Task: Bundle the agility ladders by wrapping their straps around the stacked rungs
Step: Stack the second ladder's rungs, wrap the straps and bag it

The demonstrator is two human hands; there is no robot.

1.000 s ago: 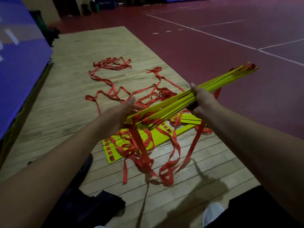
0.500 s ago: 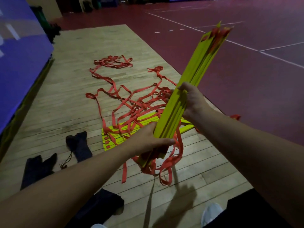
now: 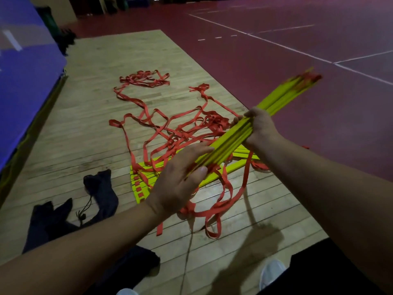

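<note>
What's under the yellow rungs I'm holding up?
Under the held rungs: a second stack of yellow rungs and loose red straps on the wooden floor. Your left hand and the held rungs hide its middle.

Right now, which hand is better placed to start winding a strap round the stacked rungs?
Left, probably. The right hand grips the stacked rungs mid-length and carries them; the left hand only rests straight fingers on their near end, right where the red straps hang.
</note>
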